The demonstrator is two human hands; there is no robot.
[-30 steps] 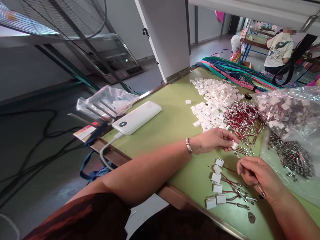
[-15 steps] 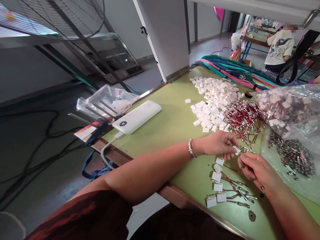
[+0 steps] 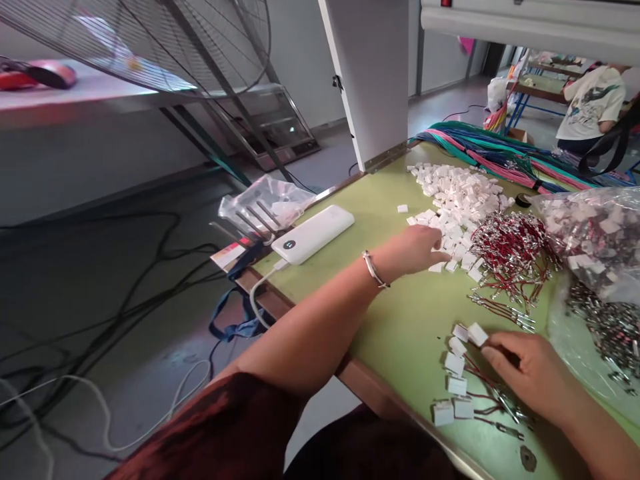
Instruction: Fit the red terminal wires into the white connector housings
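Note:
My left hand (image 3: 415, 250) reaches out flat over the green table (image 3: 395, 320), fingers stretched and fingertips at the near edge of the pile of white plastic housings (image 3: 460, 193). It holds nothing I can see. My right hand (image 3: 525, 377) rests lower right with fingers curled over thin red wires. A white housing (image 3: 477, 333) on one of those wires sits at its fingertips. This housing lies at the top of a short row of wired housings (image 3: 455, 383). A tangle of red wires with metal terminals (image 3: 510, 250) lies between my hands.
A white power bank (image 3: 313, 233) with its cable sits near the table's left edge. Clear bags of parts (image 3: 595, 233) lie at the right. Coloured cable bundles (image 3: 500, 157) lie at the back. A white post (image 3: 373, 73) stands on the far corner. Another person (image 3: 593, 100) sits beyond.
My hands have parted. The left let go of the housing and moved up to the white pile. The right moved down and laid the wired housing at the top of the row.

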